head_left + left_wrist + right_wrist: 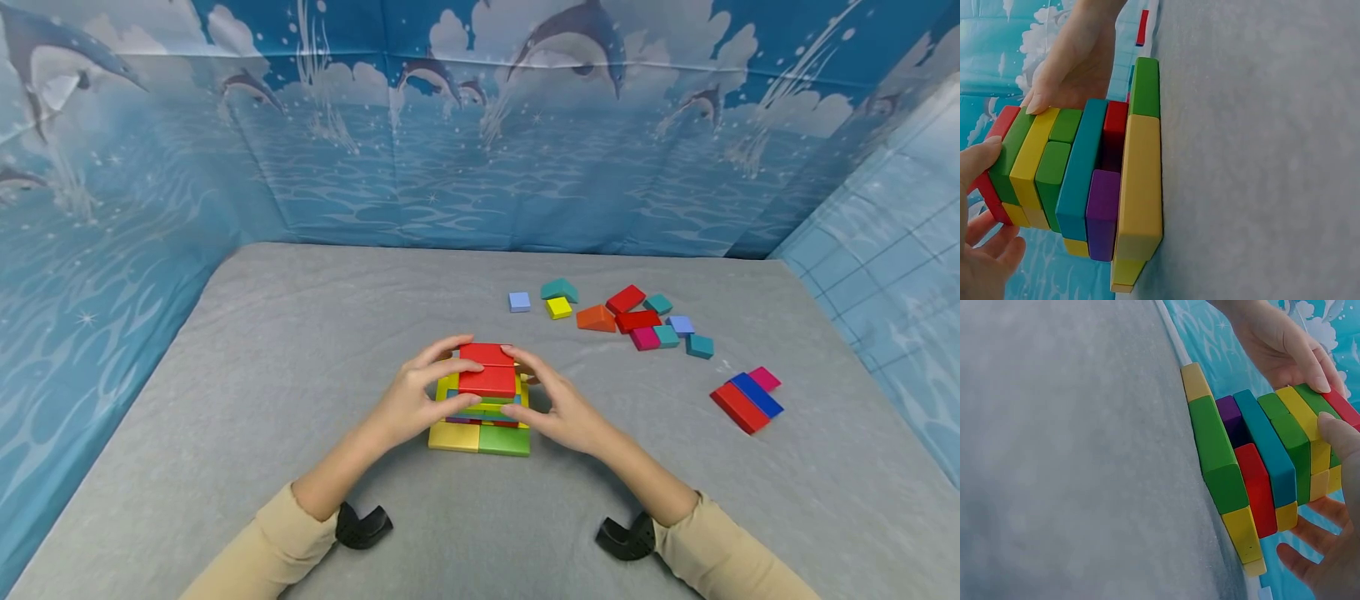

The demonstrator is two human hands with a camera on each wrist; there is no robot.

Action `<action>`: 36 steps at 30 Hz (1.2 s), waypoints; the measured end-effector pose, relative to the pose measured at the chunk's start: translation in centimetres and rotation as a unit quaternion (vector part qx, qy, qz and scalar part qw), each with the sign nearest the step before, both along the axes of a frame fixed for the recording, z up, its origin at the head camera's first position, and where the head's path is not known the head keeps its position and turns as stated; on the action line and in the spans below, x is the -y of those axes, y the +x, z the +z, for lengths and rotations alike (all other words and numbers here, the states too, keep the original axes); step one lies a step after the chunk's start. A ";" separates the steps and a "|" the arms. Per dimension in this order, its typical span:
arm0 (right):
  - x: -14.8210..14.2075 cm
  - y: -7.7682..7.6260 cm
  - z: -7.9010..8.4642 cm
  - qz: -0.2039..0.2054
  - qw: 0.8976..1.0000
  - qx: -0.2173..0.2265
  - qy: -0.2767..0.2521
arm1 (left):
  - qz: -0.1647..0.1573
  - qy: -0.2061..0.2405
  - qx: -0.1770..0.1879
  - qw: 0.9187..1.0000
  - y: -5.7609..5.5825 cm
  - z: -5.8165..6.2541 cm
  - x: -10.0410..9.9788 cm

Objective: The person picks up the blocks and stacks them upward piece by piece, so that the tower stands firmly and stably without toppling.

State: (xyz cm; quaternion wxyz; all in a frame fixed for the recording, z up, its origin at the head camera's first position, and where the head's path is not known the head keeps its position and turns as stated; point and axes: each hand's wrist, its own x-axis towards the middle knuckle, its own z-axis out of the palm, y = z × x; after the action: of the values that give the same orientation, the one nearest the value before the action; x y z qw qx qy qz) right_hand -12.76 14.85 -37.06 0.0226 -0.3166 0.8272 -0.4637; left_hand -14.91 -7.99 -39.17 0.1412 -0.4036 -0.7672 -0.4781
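Observation:
A tower of coloured wooden blocks (506, 440) stands on the grey cloth, with yellow and green blocks at its base and two red blocks (487, 382) on top. At its upper left, my left hand (413, 390) has its thumb at the front and fingers spread along the top and side. Mirroring it, my right hand (558, 404) touches the upper right side. In the left wrist view, the left thumb (984, 157) meets the red and green layers. The right thumb (1337, 434) rests on the yellow and green layers in the right wrist view. The tower's rear is hidden.
Loose blocks lie behind and to the right, including a periwinkle block (519, 302), an orange wedge (596, 318) and a teal wedge (559, 289). Farther right lie a red block (738, 408), a blue block (756, 395) and a magenta block (765, 378). A dolphin-print curtain (480, 183) hangs behind the table.

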 end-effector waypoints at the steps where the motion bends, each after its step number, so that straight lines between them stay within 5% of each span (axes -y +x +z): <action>1: 0.0 0.0 0.0 0.000 1.000 0.001 0.000 | 0.000 0.002 -0.001 1.000 0.0 0.0 0.0; 15: -1.0 -1.0 0.4 0.018 1.000 0.007 -0.004 | 0.000 0.011 0.016 1.000 -0.1 -0.3 0.0; 18: -3.5 -3.0 -0.1 0.004 1.000 -0.017 -0.010 | 0.000 0.016 0.024 1.000 -0.1 -0.4 -0.1; 21: -7.0 -5.7 -0.5 -0.063 0.996 -0.065 0.001 | -0.001 0.019 0.030 0.999 -0.1 -0.4 -0.2; 25: -11.8 -9.1 -1.0 -0.168 0.978 -0.112 0.047 | -0.002 0.018 0.037 0.999 -0.1 -0.4 -0.1; 28: -14.8 -11.1 -1.5 -0.198 0.969 -0.124 0.082 | -0.006 0.016 0.041 0.999 -0.1 -0.3 -0.1; 31: -16.8 -12.5 -2.0 -0.196 0.968 -0.114 0.112 | -0.009 0.015 0.044 0.999 -0.1 -0.3 -0.1; 36: -18.4 -14.1 -2.6 -0.199 0.959 -0.033 0.199 | -0.010 0.014 0.042 0.999 -0.2 -0.3 0.0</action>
State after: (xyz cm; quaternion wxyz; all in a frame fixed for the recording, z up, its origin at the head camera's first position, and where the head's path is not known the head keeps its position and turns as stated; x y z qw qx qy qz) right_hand -26.81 33.29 -39.65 -0.0351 -0.1494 0.9493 -0.2743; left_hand -15.13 -7.96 -39.52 0.1098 -0.3892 -0.7612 -0.5070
